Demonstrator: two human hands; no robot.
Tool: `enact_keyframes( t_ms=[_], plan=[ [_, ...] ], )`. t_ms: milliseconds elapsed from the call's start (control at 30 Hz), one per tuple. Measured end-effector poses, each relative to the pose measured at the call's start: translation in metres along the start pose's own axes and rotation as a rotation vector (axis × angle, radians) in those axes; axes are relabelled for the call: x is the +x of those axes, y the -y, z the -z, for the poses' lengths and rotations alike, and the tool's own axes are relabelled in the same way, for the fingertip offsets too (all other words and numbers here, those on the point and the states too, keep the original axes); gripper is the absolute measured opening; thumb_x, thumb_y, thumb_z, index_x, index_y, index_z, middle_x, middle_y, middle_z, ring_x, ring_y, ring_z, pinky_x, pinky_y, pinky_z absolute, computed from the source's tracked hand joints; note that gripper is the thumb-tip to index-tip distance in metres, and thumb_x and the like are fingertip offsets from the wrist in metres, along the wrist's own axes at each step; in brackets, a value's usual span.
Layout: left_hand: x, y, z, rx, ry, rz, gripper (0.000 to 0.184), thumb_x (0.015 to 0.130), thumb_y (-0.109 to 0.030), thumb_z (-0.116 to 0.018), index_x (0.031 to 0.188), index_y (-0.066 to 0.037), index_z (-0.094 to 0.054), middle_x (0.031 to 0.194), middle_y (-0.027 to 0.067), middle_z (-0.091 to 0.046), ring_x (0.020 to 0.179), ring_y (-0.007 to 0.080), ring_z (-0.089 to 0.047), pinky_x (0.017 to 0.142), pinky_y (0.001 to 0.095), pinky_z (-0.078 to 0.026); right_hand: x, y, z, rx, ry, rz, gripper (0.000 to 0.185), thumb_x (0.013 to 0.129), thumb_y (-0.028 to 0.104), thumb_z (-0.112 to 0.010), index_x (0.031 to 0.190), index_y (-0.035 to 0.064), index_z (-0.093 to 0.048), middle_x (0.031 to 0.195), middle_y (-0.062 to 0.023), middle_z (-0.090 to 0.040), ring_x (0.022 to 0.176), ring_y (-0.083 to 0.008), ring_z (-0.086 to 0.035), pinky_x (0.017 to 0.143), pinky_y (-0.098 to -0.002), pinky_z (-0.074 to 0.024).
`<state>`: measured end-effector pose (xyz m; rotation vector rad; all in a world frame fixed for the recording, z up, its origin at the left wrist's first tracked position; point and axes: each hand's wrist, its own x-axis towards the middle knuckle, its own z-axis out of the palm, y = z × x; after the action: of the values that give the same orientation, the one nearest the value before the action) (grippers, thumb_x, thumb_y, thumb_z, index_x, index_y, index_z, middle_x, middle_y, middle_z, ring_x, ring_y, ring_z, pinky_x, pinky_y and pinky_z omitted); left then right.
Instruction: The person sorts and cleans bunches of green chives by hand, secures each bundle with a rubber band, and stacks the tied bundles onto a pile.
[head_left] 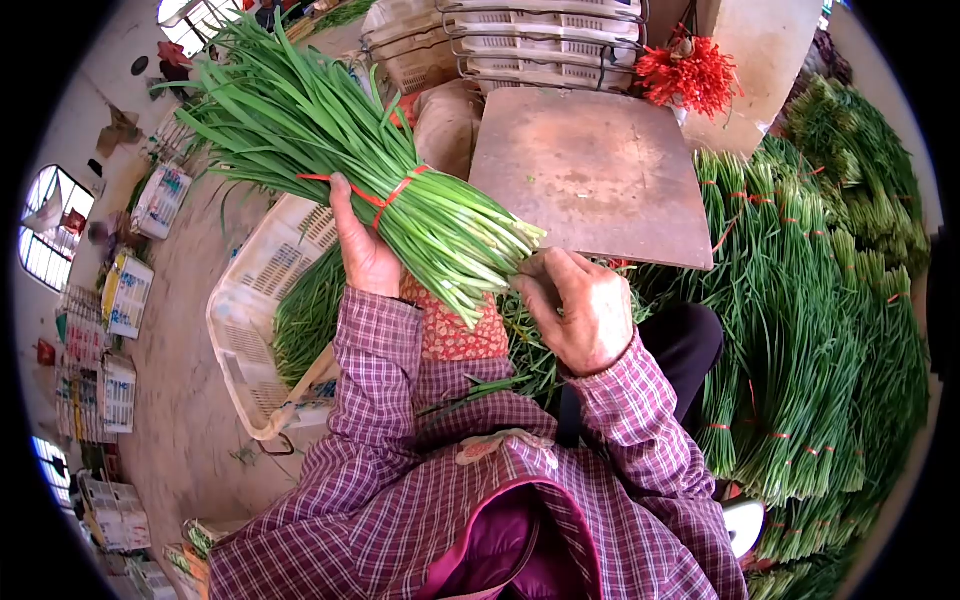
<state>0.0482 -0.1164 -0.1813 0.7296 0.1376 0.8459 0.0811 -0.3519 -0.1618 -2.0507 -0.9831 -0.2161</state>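
A thick bunch of garlic chives point(400, 200) slants across the view, its green leaves at the upper left and its pale stem ends toward the right. A red tie point(385, 200) goes around its middle. My left hand point(365, 250) holds the bunch from below near the tie, thumb up along its side and the other fingers hidden beneath. At the pale stem ends, my right hand point(580, 310) is closed, with thumb and forefinger pinching at the tips. Exactly what is between those fingertips is partly hidden.
Ahead lies a worn square board point(590, 170), with stacked plastic crates point(545, 45) behind it and red ties point(690, 75) hanging alongside. A white basket point(245, 330) with chives stands at the left. Many tied chive bunches point(790, 350) are piled at the right.
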Motion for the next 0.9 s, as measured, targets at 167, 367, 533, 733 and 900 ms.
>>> enact_keyframes(
  t_ms=[167,367,533,733,900],
  plan=[
    [0.001,-0.01,0.002,0.088,0.025,-0.027,0.07,0.088,-0.051,-0.064,0.135,-0.004,-0.046,0.128,0.0113,-0.057,0.114,0.0259,-0.057,0.099,0.0417,-0.047,-0.011,-0.027,0.023,-0.004,0.027,0.162,0.011,0.079,0.012,-0.068,0.08,0.0044,-0.06,0.075,-0.0102,-0.066,0.059,-0.0263,-0.065,0.052,-0.0378,-0.0525],
    [0.021,-0.028,0.026,0.064,-0.118,-0.144,0.075,0.085,-0.056,-0.064,0.136,-0.004,-0.045,0.132,0.0111,-0.055,0.117,0.0261,-0.055,0.101,0.0411,-0.045,-0.068,-0.115,0.078,-0.509,0.151,-0.075,0.013,0.076,0.018,-0.071,0.078,0.0077,-0.064,0.069,-0.0066,-0.063,0.061,-0.0288,-0.063,0.056,-0.0395,-0.0518],
    [0.009,-0.021,0.015,0.1,-0.021,-0.068,0.075,0.086,-0.058,-0.061,0.137,-0.005,-0.045,0.132,0.0093,-0.055,0.12,0.0238,-0.053,0.103,0.0407,-0.043,-0.015,-0.049,0.068,-0.41,-0.096,0.095,0.066,0.079,0.052,-0.069,0.122,0.0028,-0.059,0.104,-0.0124,-0.064,0.094,-0.0292,-0.062,0.085,-0.0392,-0.0499],
    [-0.015,-0.011,-0.024,0.045,-0.022,0.023,0.064,0.087,-0.051,-0.06,0.131,-0.004,-0.05,0.124,0.0093,-0.06,0.115,0.0238,-0.056,0.101,0.0397,-0.045,0.049,0.01,-0.011,-0.309,-0.162,0.324,0.116,0.068,0.084,-0.051,0.144,-0.0016,-0.033,0.122,-0.0222,-0.053,0.111,-0.0369,-0.053,0.095,-0.0516,-0.039],
    [-0.012,-0.002,-0.013,-0.042,0.025,-0.002,0.061,0.088,-0.048,-0.06,0.128,-0.003,-0.052,0.117,0.0099,-0.063,0.106,0.0256,-0.061,0.095,0.0399,-0.048,0.021,0.003,-0.052,-0.123,0.063,0.111,0.133,0.056,0.084,-0.062,0.147,-0.004,-0.022,0.123,-0.0258,-0.052,0.112,-0.0402,-0.055,0.097,-0.0532,-0.0391]
  ],
)
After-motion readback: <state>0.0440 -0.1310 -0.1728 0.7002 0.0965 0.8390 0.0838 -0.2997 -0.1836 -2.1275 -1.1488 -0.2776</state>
